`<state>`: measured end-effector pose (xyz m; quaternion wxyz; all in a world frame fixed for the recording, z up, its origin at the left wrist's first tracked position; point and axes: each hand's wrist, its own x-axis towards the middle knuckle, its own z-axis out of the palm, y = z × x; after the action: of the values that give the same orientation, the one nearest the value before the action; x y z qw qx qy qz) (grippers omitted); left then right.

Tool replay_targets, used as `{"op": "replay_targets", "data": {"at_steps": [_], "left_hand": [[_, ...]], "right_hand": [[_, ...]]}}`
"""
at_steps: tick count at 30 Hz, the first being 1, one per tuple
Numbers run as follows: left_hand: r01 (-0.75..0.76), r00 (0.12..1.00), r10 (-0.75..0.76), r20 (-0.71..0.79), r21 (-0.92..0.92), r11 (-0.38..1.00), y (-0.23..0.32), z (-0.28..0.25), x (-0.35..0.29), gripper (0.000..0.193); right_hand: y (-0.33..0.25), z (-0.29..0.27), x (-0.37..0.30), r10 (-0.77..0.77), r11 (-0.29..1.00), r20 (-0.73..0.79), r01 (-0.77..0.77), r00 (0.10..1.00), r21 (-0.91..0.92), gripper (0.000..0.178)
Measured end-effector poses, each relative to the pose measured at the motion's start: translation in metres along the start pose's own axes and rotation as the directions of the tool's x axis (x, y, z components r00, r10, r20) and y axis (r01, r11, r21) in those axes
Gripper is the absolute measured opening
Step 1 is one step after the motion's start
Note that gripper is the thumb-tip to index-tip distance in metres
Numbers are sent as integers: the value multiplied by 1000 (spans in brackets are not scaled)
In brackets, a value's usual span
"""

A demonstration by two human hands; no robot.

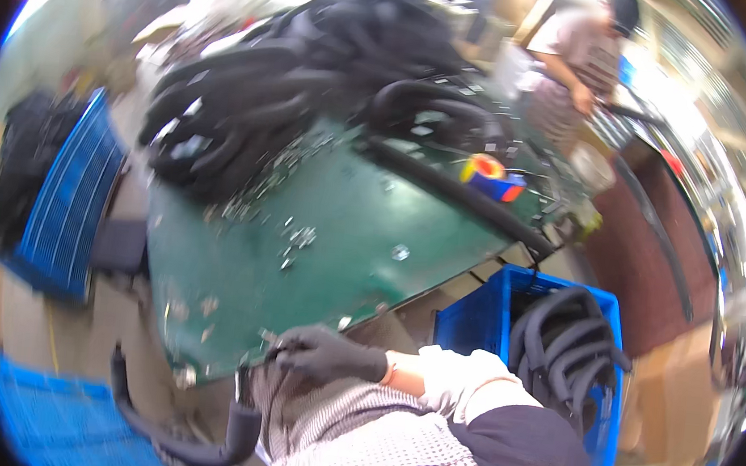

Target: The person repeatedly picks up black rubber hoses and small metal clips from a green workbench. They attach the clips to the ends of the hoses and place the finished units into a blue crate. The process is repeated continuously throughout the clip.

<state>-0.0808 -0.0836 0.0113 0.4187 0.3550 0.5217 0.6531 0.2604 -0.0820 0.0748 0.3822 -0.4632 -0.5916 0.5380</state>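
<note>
My right hand [325, 356], in a dark glove, is at the near edge of the green table [345, 239]. Its fingers are closed together, and a small light-coloured bit shows at their tips, too blurred to name. Just below and left of it, a bent black foam tube [238, 436] curves over the blue crate at the lower left, with a pale section at its upper end. No contact shows between this tube and my right hand. My left hand is out of view.
Black foam tubes [355, 43] are heaped across the table's far side. Small shiny pieces [299, 237] lie scattered nearer. A tape roll [487, 170] sits by a long black tube [458, 192]. Blue crates [76, 420] flank me; the right one holds bent tubes [565, 341]. Another person [578, 64] stands far right.
</note>
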Motion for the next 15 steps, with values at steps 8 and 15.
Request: {"op": "replay_targets", "data": {"at_steps": [8, 15], "left_hand": [[415, 902, -365, 231, -699, 582, -57, -43, -22, 37], [480, 812, -558, 169, -739, 473, -63, -42, -33, 38]], "right_hand": [[-11, 13, -14, 321, 914, 90, -333, 943, 233, 34], [-19, 18, 6, 310, 924, 58, -315, 949, 216, 27]]}}
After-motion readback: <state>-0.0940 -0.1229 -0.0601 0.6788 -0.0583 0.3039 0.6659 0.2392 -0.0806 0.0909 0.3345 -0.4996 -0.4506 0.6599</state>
